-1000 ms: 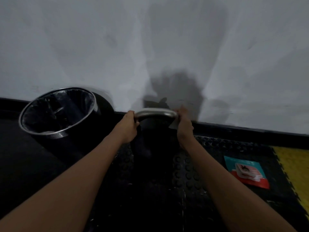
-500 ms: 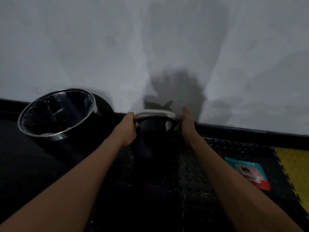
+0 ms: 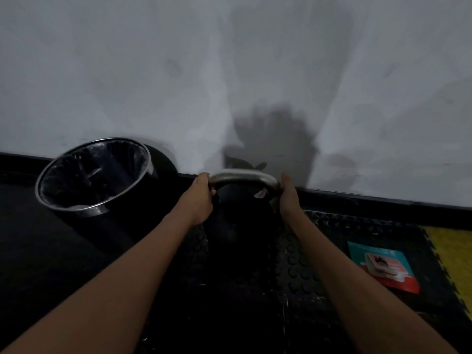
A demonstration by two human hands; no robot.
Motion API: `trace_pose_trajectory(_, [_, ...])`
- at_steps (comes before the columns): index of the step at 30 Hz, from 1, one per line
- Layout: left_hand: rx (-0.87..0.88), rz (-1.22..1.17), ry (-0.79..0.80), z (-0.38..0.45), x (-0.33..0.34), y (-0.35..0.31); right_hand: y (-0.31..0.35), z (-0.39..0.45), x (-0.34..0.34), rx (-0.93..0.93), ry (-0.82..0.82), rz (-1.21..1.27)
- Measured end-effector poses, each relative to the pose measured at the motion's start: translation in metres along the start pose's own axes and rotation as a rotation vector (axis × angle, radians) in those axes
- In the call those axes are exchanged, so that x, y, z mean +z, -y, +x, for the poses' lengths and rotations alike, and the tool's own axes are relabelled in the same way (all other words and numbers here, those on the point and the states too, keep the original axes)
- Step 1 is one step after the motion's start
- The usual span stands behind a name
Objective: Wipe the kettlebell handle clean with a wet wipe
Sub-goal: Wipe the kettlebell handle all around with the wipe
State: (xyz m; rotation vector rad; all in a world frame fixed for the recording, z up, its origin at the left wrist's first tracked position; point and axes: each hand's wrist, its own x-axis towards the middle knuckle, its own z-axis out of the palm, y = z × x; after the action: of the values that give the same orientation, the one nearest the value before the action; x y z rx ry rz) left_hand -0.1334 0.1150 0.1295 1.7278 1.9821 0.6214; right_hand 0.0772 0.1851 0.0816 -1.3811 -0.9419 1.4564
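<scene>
A black kettlebell (image 3: 240, 221) stands on the dark studded floor mat close to the wall. Its bare metal handle (image 3: 242, 176) arches across the top. My left hand (image 3: 200, 198) is closed around the handle's left end. My right hand (image 3: 287, 198) presses against the handle's right leg with a white wet wipe (image 3: 261, 194); a corner of the wipe shows under the handle, the remainder is hidden behind my palm.
A black bin (image 3: 94, 175) with a shiny rim and a plastic liner stands left of the kettlebell. A teal and red wipe packet (image 3: 383, 265) lies on the mat to the right. A yellow mat (image 3: 452, 254) borders the far right. The grey wall stands just behind.
My right hand has slid with the wipe from the top right of the handle down onto its right leg. My left hand has kept its grip on the left end.
</scene>
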Motion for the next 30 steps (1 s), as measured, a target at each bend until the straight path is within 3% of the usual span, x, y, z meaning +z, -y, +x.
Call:
trace_pose_trajectory(4, [-0.025,-0.004,-0.003,0.001,0.001,-0.001,0.030,-0.019,0.018,-0.166,-0.001,-0.305])
trace_pose_trajectory(8, [-0.043,-0.005,-0.002,0.001,0.003,-0.003,0.010,-0.040,0.027,-0.470,-0.149,-0.360])
trace_pose_trajectory(12, [-0.053,-0.006,0.006,0.001,0.001,-0.005,-0.003,-0.042,0.015,-0.365,-0.163,-0.372])
trace_pose_trajectory(17, [-0.059,-0.012,0.000,0.000,0.000,-0.005,0.026,-0.056,0.045,-0.689,-0.122,-0.646])
trace_pose_trajectory(19, [-0.053,-0.016,-0.001,0.000,-0.001,-0.006,0.014,-0.056,0.041,-0.674,-0.193,-0.572])
trace_pose_trajectory(23, [-0.035,-0.007,-0.006,0.000,-0.002,-0.005,0.003,-0.047,0.023,-0.381,-0.207,-0.300])
trace_pose_trajectory(28, [-0.043,0.003,-0.007,0.001,0.000,-0.005,0.021,-0.059,0.035,-0.698,-0.112,-0.532])
trace_pose_trajectory(30, [-0.051,-0.002,-0.003,0.000,0.001,-0.006,0.008,-0.049,0.031,-0.695,-0.118,-0.549])
